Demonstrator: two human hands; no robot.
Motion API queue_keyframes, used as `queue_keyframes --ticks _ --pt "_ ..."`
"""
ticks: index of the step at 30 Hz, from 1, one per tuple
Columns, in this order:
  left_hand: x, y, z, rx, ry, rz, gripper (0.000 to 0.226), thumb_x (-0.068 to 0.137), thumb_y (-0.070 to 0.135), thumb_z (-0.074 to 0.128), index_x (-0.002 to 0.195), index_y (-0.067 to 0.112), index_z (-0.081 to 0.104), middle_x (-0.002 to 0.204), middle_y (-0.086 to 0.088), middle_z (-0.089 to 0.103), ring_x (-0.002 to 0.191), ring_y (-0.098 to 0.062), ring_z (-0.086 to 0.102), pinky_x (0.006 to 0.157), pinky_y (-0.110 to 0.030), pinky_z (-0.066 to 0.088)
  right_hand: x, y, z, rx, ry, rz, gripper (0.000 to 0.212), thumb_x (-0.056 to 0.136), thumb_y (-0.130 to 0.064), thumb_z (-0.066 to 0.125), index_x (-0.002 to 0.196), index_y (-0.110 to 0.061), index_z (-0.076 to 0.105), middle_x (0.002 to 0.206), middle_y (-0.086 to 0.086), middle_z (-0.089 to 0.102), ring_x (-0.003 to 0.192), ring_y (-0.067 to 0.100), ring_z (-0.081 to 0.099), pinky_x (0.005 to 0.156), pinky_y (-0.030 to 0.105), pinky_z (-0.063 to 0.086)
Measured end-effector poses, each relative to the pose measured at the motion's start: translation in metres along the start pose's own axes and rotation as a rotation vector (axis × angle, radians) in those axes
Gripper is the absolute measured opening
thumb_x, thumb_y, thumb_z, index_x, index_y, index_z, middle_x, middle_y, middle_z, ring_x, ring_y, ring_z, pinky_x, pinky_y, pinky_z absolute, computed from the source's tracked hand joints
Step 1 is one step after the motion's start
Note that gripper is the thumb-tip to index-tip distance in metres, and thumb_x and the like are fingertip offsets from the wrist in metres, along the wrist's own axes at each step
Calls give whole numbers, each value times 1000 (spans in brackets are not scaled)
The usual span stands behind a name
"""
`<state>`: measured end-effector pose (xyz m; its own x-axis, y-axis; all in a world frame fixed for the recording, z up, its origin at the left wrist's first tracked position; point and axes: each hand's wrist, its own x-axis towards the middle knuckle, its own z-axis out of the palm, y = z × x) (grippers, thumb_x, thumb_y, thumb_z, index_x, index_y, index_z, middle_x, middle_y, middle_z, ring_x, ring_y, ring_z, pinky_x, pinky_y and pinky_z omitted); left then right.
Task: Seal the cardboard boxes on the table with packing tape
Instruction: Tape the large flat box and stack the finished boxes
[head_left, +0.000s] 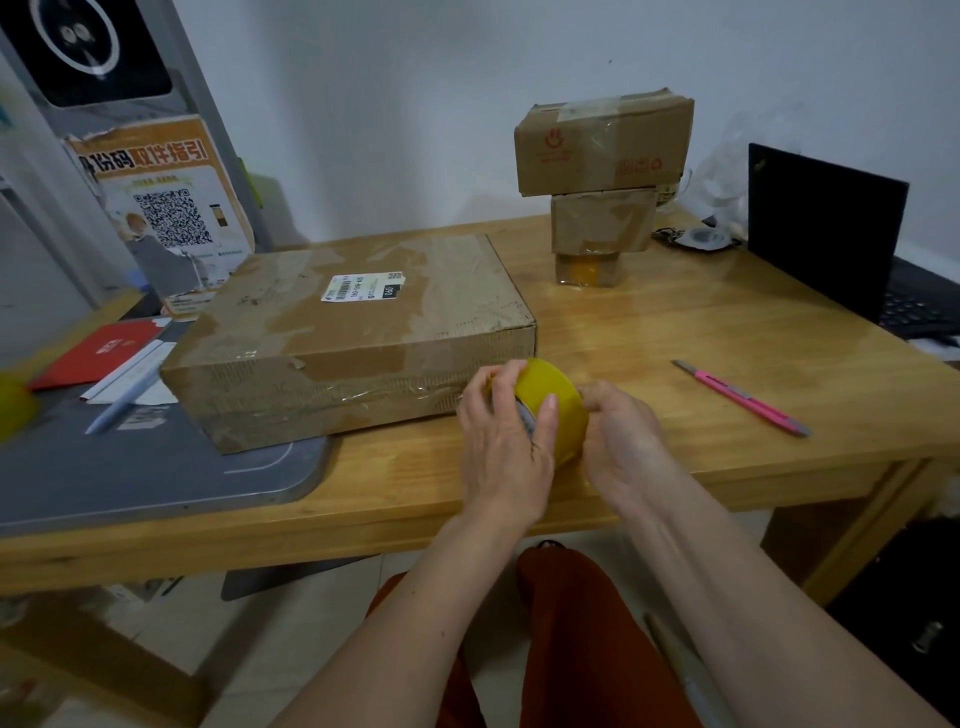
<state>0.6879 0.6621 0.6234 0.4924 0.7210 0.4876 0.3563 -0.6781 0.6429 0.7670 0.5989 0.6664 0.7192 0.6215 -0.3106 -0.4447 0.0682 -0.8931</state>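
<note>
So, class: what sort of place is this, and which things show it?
Probably a small parcel pickup or packing desk: taped cardboard boxes on a wooden table, a QR-code pickup poster, and both hands holding yellow packing tape.

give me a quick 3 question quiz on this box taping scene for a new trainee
1. True or false: both hands hold the yellow tape roll.
2. How many boxes make up the stack at the back of the table? A) two B) three C) five
3. Which tool lies on the table to the right of the hands?

Key
1. True: the left hand and the right hand both grip the roll, just in front of the large flat box.
2. B, three, with the smallest at the bottom.
3. The pink utility knife.
</note>
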Motion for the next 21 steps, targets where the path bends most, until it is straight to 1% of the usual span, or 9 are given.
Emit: queue_keyframes --ticks 2,3,7,9,11,14,17,19,21 --pt "0 1 0 1 2 2 73 87 68 18 145 27 37 145 -3 31 130 -19 33 93 -26 33 -1 0 0 7 -24 -16 20 88 -11 48 71 -10 58 62 6 56 62 21 54 64 34 45" --pt "-1 1 0 0 4 1 73 87 68 18 145 27 37 145 -3 31 130 -19 33 93 -26 33 -2 -1 0 -1 -32 -24 20 89 -11 49 71 -11 57 62 5 55 61 19 54 62 33 44" --pt "0 1 1 -18 17 -9 73 88 66 19 144 24 39 144 -5 32 130 -21 34 92 -26 31 -3 0 0 -26 -52 -32 13 92 -11 49 85 -7 59 79 11 58 77 23 56 72 36 45" --pt "0 1 1 -16 26 -11 73 88 66 19 144 23 39 144 -6 33 130 -22 34 92 -26 32 -3 -1 0 -30 -41 -25 13 91 -11 49 93 -5 60 86 13 59 82 25 57 73 36 46" --pt "1 2 2 -7 29 -9 74 88 66 19 144 23 39 145 -6 33 130 -22 34 91 -26 33 -4 -2 1 -30 -24 -22 13 89 -8 48 94 -4 59 87 14 58 82 26 56 70 35 46" --pt "0 3 2 -3 34 -8 74 88 66 19 144 23 39 145 -6 32 131 -22 34 90 -27 34 -5 -1 2 -29 -1 -1 22 82 -5 48 96 3 62 89 18 59 83 29 57 76 39 47" --pt "-1 2 1 -8 38 -2 72 89 65 20 144 23 40 144 -6 33 131 -22 35 90 -27 33 -7 -1 3 -9 -50 -20 15 88 -12 54 89 -3 66 84 15 65 80 28 61 75 38 47" --pt "-1 1 1 -25 43 -14 72 89 65 20 144 22 40 143 -7 33 130 -22 35 93 -27 33 -7 -1 3 -31 -95 -27 20 93 -16 56 98 -1 68 99 19 70 92 32 66 85 41 50" --pt "-1 -1 1 -45 51 -24 72 89 65 20 144 22 40 143 -7 33 130 -22 35 94 -28 32 -5 -1 0 -44 -136 -21 22 97 -15 53 103 -1 68 111 22 69 107 35 64 98 46 47"
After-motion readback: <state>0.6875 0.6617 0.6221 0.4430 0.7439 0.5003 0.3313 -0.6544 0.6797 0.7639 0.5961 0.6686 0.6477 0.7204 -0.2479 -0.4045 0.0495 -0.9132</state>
